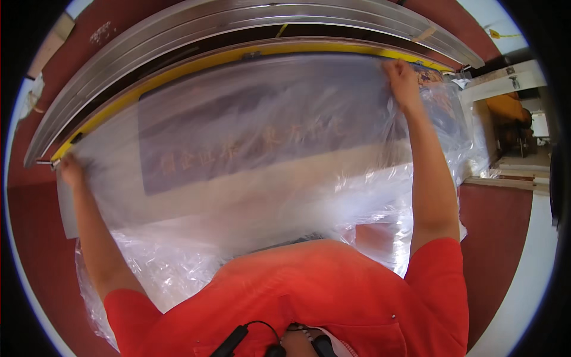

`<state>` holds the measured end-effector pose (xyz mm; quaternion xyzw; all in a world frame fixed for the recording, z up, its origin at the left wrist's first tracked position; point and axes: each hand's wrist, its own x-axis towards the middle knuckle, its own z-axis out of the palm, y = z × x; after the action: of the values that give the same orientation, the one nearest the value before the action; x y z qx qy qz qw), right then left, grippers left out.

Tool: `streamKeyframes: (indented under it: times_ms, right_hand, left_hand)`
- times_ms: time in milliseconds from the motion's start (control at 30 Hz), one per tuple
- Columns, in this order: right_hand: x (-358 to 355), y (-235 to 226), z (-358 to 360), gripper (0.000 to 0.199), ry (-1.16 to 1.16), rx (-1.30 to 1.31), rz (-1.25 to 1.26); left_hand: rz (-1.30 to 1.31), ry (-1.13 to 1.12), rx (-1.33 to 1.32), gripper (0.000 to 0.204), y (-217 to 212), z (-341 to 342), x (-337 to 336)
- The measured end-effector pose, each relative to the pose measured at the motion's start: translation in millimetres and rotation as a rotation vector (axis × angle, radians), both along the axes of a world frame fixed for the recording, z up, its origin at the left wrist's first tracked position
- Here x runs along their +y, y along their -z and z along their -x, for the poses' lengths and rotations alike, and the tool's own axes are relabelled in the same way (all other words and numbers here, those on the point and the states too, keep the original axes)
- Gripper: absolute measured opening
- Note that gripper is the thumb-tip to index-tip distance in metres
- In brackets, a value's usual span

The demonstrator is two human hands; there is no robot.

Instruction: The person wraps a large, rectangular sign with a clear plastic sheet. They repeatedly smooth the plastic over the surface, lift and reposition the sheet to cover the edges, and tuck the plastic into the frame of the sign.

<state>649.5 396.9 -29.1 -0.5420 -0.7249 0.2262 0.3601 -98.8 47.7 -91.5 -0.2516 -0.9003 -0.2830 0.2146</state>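
Note:
A wide, hazy plastic sheet [238,208] is stretched between my two hands, over a pale surface with a dark printed panel [202,128] showing through. My left hand [72,171] is closed on the sheet's far left corner, beside the end of a yellow strip [196,63]. At the far right, my right hand [402,81] pinches the sheet's edge near the same strip. Crumpled clear film [157,262] hangs below the sheet towards my body. More of it bunches up right of my right forearm, over a dark, orange-patterned piece [437,89]. Motion blurs part of the sheet.
A long metal bar [250,24] runs across the far side, behind the yellow strip, with a dark gap between them. A white frame [502,80] stands at the right, with an opening beside it. Reddish floor [493,238] shows on both sides.

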Motion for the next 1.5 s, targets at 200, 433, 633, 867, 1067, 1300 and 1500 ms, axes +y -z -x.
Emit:
streamKeyframes:
  times_ms: [200,433,633,867,1067,1300,1500]
  right_hand:
    - [58.1,0.9,-0.4,0.035,0.289,-0.052,-0.038]
    - [57.2,19.5,1.4,0.047,0.476,-0.006,-0.03]
    - [58.4,26.6,-0.7,0.047,0.515,0.023,-0.141]
    - [53.8,15.2,-4.0,0.053,0.291,0.122,0.12]
    - [41.2,-10.3,1.2,0.048,0.082,0.044,0.269]
    - [-50.0,-12.7,99.0,0.026,-0.365,0.35,0.449]
    - [-67.5,-9.8,115.5,0.024,-0.459,0.387,0.454]
  left_hand:
    - [0.169,-0.232,-0.147,0.067,-6.1,-19.0,100.3]
    - [0.074,-0.122,-0.31,0.068,3.8,-11.2,79.8]
    - [0.229,-0.206,-0.175,0.052,19.4,7.1,80.6]
    - [-0.131,-0.046,-0.479,0.037,14.0,5.6,77.1]
    - [-0.598,0.205,-0.864,0.021,-34.7,-64.5,93.4]
    - [0.621,-0.166,-0.457,0.026,-55.5,11.0,-62.9]
    - [0.496,0.608,-0.048,0.027,-81.6,-86.8,38.7]
